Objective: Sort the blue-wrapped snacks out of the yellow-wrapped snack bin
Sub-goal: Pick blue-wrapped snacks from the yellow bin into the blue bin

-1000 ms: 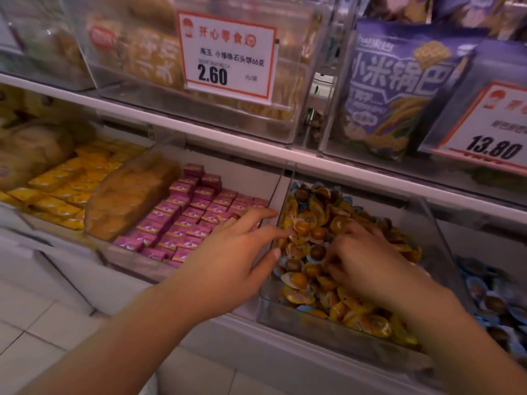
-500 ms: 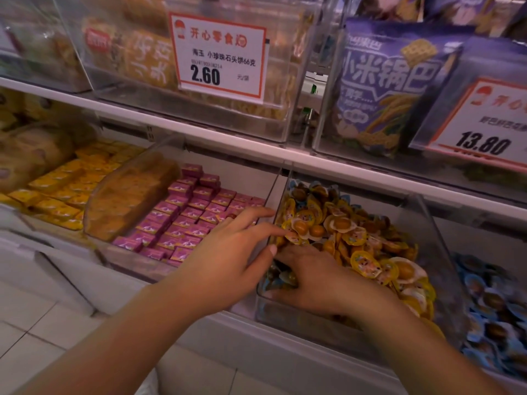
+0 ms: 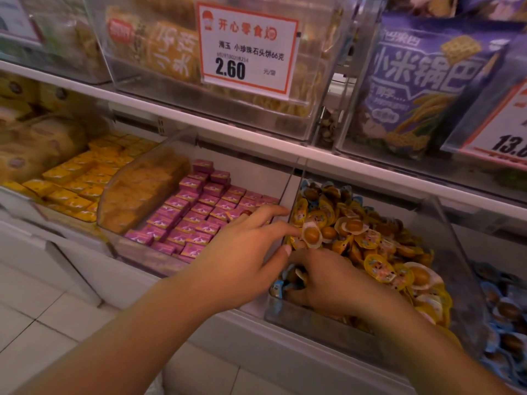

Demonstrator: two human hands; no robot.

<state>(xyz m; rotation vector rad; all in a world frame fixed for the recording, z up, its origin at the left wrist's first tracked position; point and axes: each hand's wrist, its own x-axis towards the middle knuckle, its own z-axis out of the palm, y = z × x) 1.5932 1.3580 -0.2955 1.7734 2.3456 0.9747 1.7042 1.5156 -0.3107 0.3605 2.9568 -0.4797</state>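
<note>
Right hand (image 3: pixel 333 283) sits low in the front-left corner of the clear bin (image 3: pixel 462 269) of yellow-wrapped snacks (image 3: pixel 379 252), fingers curled down among a few blue-wrapped snacks (image 3: pixel 278 289) against the front wall; whether it grips one, cannot tell. Left hand (image 3: pixel 245 252) hovers at the bin's left edge, fingers spread and straight, holding nothing. Yellow pile slopes high toward the back. Blue-wrapped bin (image 3: pixel 504 309) lies just right, past the slanted divider. Pink boxes (image 3: pixel 199 215) fill the left neighbour.

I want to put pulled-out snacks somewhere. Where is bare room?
Bare: back of the pink box bin, behind the pink boxes. The yellow snack bin is heaped, with both hands at its front-left corner.
</note>
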